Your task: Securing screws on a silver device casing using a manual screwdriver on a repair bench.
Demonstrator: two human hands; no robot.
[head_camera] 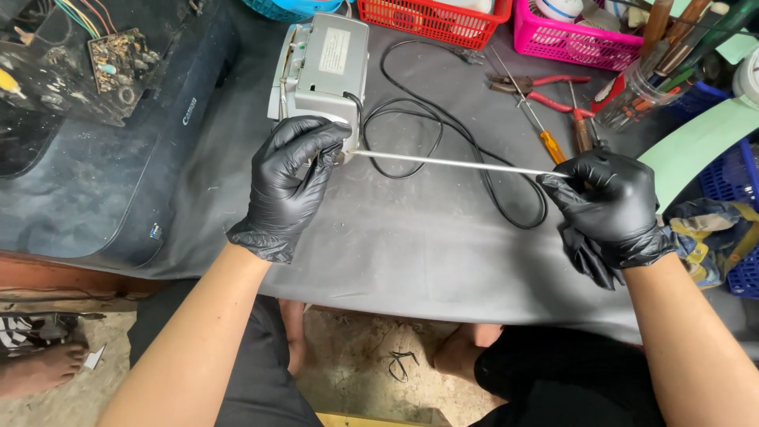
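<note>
Both my hands wear black gloves. My left hand (291, 178) grips the near corner of a grey radio-like device (324, 71) lying on a dark grey mat (411, 245). A thin silver telescopic antenna (451, 163) runs from that corner out to the right. My right hand (609, 204) pinches the antenna's far tip and also holds a dark cloth (587, 259) bunched under the palm. The device's black power cord (458, 134) loops on the mat behind the antenna.
Behind lie red-handled pliers (545, 88), an orange-handled screwdriver (541, 130), a jar of tools (644, 83), a red basket (431, 20) and a pink basket (569, 35). A black printer (118, 174) with a circuit board (118, 59) sits left. A blue crate (731, 186) is at right.
</note>
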